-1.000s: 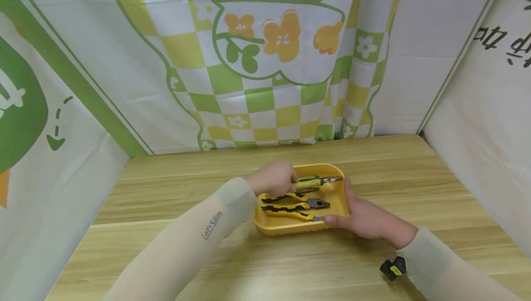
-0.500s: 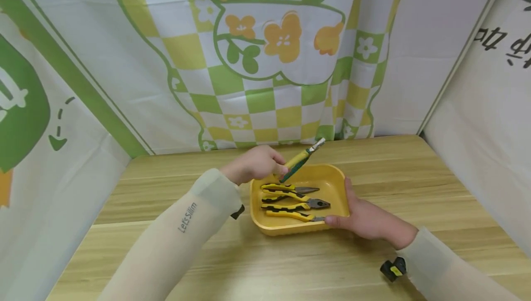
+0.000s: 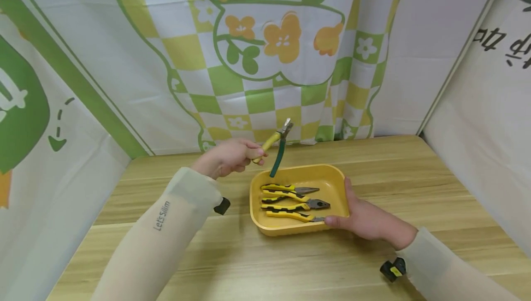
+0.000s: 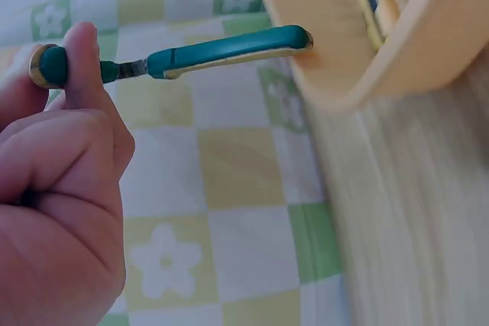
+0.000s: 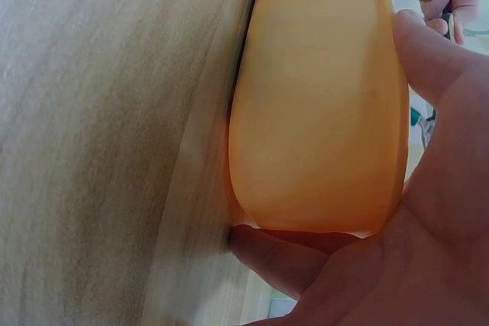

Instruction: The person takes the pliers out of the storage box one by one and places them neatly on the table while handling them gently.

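Likely calls for gripping stiff, presumably weighty pliers (image 3: 284, 134) round both handles (image 3: 279, 157), pinched by one in left hand (image 3: 230, 156) at eleven o'clock from tray (image 3: 286, 231), clasped at four by right hand (image 3: 367, 218).

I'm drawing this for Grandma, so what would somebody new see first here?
Probably the open green-and-yellow pliers, which the left hand holds up in front of the curtain with its big orange flowers. Next comes the yellow tray on the table, with more pliers lying in it and the right hand gripping its right end.
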Tool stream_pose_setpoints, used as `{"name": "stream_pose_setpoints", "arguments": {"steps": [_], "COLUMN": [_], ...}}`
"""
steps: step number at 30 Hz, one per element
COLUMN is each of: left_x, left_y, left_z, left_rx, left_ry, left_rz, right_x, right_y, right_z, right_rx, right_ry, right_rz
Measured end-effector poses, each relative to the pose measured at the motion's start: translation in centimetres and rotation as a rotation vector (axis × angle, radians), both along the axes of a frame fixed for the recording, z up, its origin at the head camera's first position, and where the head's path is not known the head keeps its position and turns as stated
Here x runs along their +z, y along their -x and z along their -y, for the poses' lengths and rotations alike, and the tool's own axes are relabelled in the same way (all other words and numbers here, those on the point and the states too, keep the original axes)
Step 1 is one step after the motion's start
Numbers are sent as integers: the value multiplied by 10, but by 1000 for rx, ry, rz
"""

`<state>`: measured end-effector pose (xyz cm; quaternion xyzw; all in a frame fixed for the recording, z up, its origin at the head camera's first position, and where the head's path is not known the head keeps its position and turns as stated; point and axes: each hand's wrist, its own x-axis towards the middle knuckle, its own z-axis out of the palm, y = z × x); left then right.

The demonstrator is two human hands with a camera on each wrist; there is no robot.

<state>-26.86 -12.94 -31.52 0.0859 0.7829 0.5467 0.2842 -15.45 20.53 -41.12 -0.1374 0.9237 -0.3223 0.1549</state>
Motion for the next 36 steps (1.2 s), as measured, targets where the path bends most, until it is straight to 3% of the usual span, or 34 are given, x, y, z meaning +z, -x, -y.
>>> {"name": "stream_pose_setpoints", "arguments": {"steps": [8, 13, 24, 31, 36], "left_x": [11, 10, -9, -22, -30], "left_y": [1, 1, -5, -9, -14], "left_z": [37, 59, 100, 121, 122], "left_rx": [60, 98, 134, 167, 169], "left_ry": [-39, 22, 224, 352, 429], "left_rz": [-34, -59, 26, 22, -9], "right_x": [-1, -2, -2, -2, -3], "right_y": [0, 2, 2, 1, 1], "right_z": [0, -1, -3, -2, -1], "right_rx": [-4, -5, 0, -4, -10], "right_ry": [-22, -21, -23, -17, -15], "right_rz": [-12, -12, -24, -17, -8]}}
